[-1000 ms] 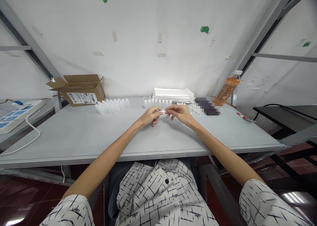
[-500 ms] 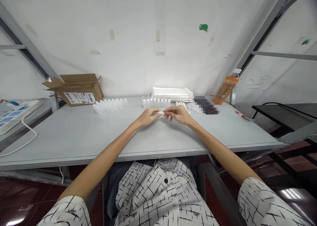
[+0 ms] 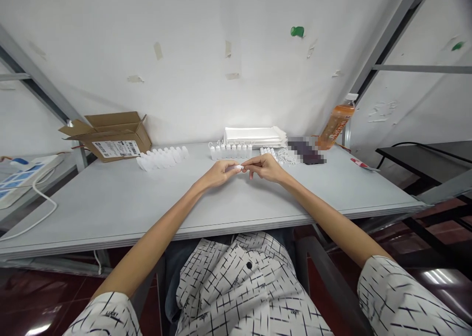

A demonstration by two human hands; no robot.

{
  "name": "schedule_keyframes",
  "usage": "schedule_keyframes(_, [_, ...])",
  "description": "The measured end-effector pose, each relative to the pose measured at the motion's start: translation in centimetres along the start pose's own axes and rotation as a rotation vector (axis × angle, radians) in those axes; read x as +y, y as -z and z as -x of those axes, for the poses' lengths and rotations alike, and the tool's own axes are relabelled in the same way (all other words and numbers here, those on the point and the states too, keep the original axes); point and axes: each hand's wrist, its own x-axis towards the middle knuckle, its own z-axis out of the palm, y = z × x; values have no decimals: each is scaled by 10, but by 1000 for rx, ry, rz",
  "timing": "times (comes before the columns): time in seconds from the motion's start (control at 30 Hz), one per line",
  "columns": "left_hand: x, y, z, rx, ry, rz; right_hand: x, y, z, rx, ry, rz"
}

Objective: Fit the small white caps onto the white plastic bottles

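1. Head view: I see two hands close together over the gray table (image 3: 129,203), with one small white piece (image 3: 239,167) between them.
2. Left hand (image 3: 220,174) has its thumb and finger squeezed close on the small white piece. The piece sits right at the fingertips, on the side facing the other hand.
3. Right hand (image 3: 267,168) has its thumb and pointing finger pinched together on the other end of the same piece. Its other fingers curl down under.
4. So the piece touches both hands. It is too tiny, and too covered by fingers, for me to tell its shape.
5. Just past the hands, a row of little white bottles (image 3: 230,152) stands upright. Some have a loop on top.
6. Behind the right hand is a bunch of small white tops (image 3: 268,152), and next to it a messy heap of white loops (image 3: 288,155).
7. A flat white stack (image 3: 254,134) lies behind the little bottles, near the wall.
8. Well off to the left of the left hand, cloudy white pieces (image 3: 162,158) lie in a row, near an open brown box (image 3: 116,142).
9. Far to the right, an orange drink bottle (image 3: 336,126) leans over.
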Motion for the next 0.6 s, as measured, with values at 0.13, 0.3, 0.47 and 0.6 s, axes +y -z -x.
schedule_keyframes(0.13, [1, 1, -2, 20, 8, 5, -3, 2, -2, 25, -13, 1])
schedule_keyframes(0.3, [2, 3, -3, 47, 15, -9, -6, 4, -2, 107, -34, 56])
schedule_keyframes(0.47, [2, 2, -2, 53, 34, 5, -6, 5, -1, 92, -36, 108])
schedule_keyframes(0.6, [3, 1, -1, 51, 34, -14, -4, 4, -2, 82, -30, 110])
